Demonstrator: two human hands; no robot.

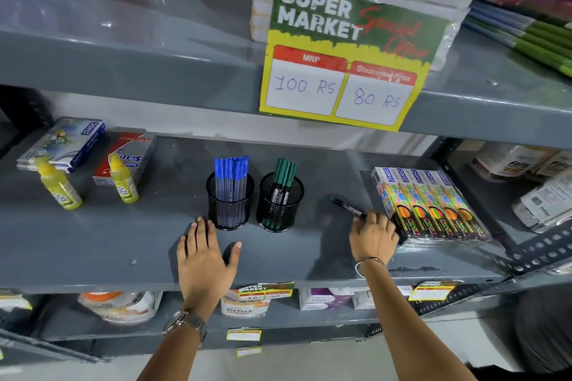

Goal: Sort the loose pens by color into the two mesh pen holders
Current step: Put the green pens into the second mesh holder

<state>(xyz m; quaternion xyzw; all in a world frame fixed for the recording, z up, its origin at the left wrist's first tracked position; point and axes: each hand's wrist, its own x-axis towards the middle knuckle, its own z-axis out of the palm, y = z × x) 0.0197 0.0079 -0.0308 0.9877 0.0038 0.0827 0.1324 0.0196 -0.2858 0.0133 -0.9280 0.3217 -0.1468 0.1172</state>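
Note:
Two black mesh pen holders stand side by side on the grey shelf (93,244). The left holder (229,204) is filled with several blue-capped pens (232,168). The right holder (280,206) contains several green-capped pens (284,170). One loose green-tipped black pen (346,206) lies to the right of the holders. My right hand (373,237) rests over its near end, fingers curled around it. My left hand (205,254) lies flat on the shelf, fingers spread, just in front of the left holder and holding nothing.
Two yellow glue bottles (60,187) and two boxes (66,144) occupy the shelf's left side. A pack of colourful boxes (430,204) lies right next to my right hand. A price sign (343,56) hangs from the shelf above.

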